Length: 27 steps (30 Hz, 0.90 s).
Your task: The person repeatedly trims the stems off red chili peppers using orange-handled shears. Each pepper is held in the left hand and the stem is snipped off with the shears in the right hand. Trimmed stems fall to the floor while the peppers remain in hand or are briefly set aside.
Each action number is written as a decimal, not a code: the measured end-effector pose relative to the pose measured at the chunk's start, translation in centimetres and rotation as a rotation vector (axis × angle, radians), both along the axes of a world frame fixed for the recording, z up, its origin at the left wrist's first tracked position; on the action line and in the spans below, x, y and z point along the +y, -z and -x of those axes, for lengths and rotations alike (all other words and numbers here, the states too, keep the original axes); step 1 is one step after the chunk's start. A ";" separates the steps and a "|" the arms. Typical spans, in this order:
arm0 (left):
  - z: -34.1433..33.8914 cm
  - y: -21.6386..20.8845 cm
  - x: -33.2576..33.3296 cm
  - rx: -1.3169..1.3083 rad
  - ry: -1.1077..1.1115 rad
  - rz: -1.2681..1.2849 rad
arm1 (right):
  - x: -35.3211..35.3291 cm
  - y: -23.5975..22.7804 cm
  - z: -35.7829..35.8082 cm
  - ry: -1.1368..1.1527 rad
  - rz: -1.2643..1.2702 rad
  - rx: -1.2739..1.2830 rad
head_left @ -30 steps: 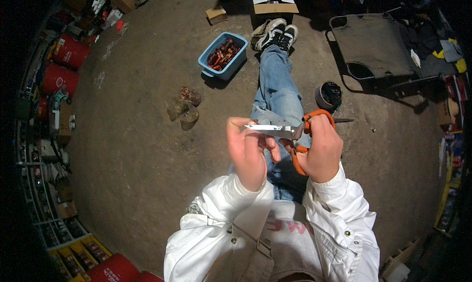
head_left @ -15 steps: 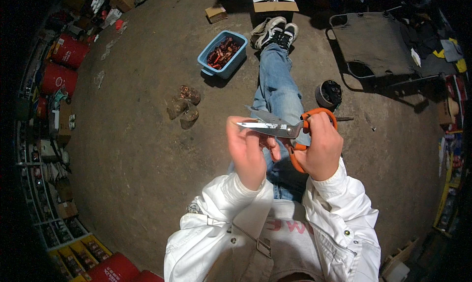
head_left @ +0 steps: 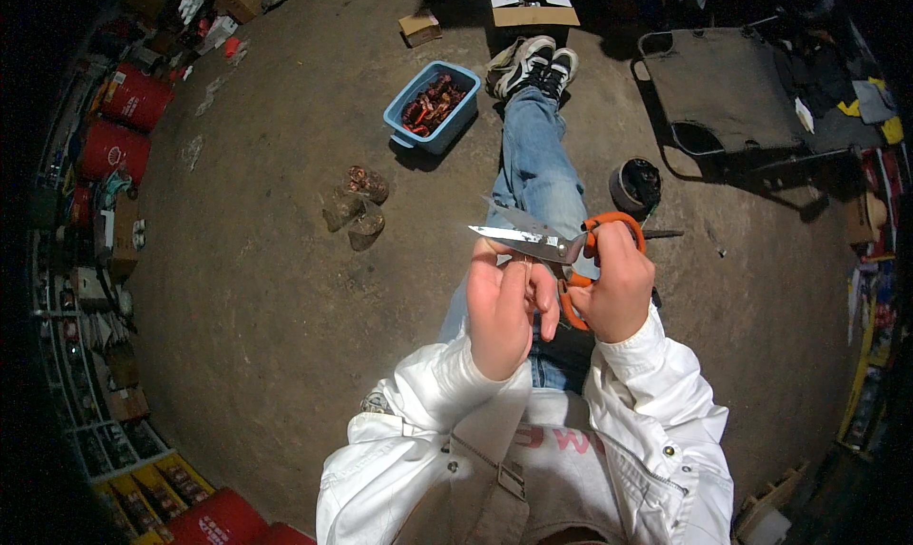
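Scissors (head_left: 534,244): parted metal blades pointing left, long axis crosswise above denim-clad legs (head_left: 535,145); right hand (head_left: 620,286) grips the orange loop handles. Left hand (head_left: 504,312) curls beside the blades; grip unclear.

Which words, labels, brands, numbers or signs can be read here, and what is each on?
Wording is not copied out; markings by place:
Light grey shirt: large pink letters, partly covered.
Red drums at upper left: pale markings, too small to read.
Red drum at lower left: pale lettering, too blurred to read.
Orange-handled scissors: no lettering can be made out.
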State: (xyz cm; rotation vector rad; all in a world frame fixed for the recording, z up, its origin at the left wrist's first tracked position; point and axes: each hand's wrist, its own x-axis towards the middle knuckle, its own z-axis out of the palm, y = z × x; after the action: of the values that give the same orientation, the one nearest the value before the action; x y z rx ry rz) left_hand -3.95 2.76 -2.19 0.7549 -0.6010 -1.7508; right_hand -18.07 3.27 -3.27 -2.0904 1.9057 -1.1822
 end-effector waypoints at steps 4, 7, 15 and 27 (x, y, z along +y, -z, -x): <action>0.1 0.1 0.1 -0.055 0.006 -0.004 | 0.0 0.0 0.1 -0.008 -0.017 -0.026; 0.0 0.1 0.1 -0.078 0.002 0.030 | 0.0 -0.2 -0.1 -0.018 -0.067 -0.108; -0.2 -0.1 0.0 -0.136 0.000 0.161 | 0.5 -0.6 -0.3 -0.159 -0.420 -0.396; -1.7 -0.9 -0.9 -0.230 -0.010 0.121 | 0.3 -0.9 0.6 -0.157 -0.471 -0.683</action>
State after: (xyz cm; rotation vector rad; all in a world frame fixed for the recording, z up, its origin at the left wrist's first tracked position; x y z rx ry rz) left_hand -2.22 1.87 -1.27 0.8789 -0.8487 -1.6140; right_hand -18.63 3.58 -2.42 -1.3314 1.4762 -1.0806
